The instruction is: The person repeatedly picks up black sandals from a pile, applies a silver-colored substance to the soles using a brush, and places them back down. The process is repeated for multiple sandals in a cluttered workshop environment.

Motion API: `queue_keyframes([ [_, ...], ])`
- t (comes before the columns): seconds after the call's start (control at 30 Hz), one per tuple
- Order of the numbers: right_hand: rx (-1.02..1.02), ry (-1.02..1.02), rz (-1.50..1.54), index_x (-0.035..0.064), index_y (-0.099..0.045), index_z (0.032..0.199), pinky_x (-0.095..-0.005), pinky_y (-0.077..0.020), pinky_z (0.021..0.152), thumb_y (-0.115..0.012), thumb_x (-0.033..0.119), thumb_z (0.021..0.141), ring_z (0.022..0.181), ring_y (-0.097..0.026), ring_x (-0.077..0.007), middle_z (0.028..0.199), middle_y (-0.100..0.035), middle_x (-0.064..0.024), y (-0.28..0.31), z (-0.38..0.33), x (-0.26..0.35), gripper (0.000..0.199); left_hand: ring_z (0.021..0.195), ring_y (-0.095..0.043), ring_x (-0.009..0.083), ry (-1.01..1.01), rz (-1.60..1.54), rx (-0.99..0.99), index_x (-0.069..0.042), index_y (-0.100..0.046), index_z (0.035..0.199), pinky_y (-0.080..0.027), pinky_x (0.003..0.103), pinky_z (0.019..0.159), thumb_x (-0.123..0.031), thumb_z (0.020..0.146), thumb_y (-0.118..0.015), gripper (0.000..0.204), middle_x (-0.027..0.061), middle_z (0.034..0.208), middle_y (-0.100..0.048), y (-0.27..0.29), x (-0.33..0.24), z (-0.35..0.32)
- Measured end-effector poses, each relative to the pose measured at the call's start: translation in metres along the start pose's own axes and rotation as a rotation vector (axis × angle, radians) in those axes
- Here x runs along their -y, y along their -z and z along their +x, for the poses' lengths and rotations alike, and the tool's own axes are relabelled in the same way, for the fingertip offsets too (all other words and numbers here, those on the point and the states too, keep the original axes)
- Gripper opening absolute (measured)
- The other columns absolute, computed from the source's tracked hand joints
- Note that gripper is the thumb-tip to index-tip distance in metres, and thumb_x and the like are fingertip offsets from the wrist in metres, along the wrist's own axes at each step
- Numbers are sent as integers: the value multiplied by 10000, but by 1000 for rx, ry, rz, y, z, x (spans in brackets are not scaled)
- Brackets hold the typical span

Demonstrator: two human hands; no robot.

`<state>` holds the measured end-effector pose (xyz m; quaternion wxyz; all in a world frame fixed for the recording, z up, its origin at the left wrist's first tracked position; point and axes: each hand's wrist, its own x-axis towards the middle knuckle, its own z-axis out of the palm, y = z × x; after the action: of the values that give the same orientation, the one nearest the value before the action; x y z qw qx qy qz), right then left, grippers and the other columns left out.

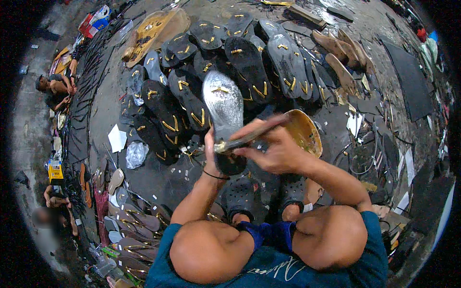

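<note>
My left hand [210, 156] grips the heel end of a black sandal sole [224, 103], held up in front of me. Its wide end shines with a wet-looking coat, and a small gold strap end lies across it. In my right hand [274, 150] is a brush [254, 134], its handle slanting up to the right. The brush tip touches or hovers over the lower part of the sole; which one I cannot tell. Just behind my right hand stands a bowl [314, 137] with amber, glue-like stains, partly hidden by that hand.
Several black soles [247, 65] with gold strap ends lie beyond my hands. Finished-looking sandals [137, 247] are piled at lower left. Wooden foot forms [342, 74] and a dark sheet [408, 79] lie at right. Two people sit at far left. My clogs [240, 194] are below.
</note>
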<state>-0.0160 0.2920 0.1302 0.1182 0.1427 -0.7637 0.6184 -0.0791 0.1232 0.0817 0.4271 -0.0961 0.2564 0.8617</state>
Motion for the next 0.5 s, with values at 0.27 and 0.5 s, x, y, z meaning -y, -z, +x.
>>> queue_keyframes([
  [0.27,187,350,-324,71,-651,1160,-365,-451,856,-675,118,771,1001,-634,-236,1072,-663,-61,-14,-19,19,392,920,-652,280,-205,-131,23,11,-549,1207,-530,435,879,-415,954,-455,504,145,1057,-659,29,-32,-5],
  [0.5,-2,244,-181,133,-625,1170,-377,-459,808,-691,70,741,897,-622,-258,962,-655,-68,-22,-17,3,439,916,-635,245,-356,199,-180,-25,-588,1144,-535,376,818,-349,969,-427,402,119,1035,-655,8,-35,4],
])
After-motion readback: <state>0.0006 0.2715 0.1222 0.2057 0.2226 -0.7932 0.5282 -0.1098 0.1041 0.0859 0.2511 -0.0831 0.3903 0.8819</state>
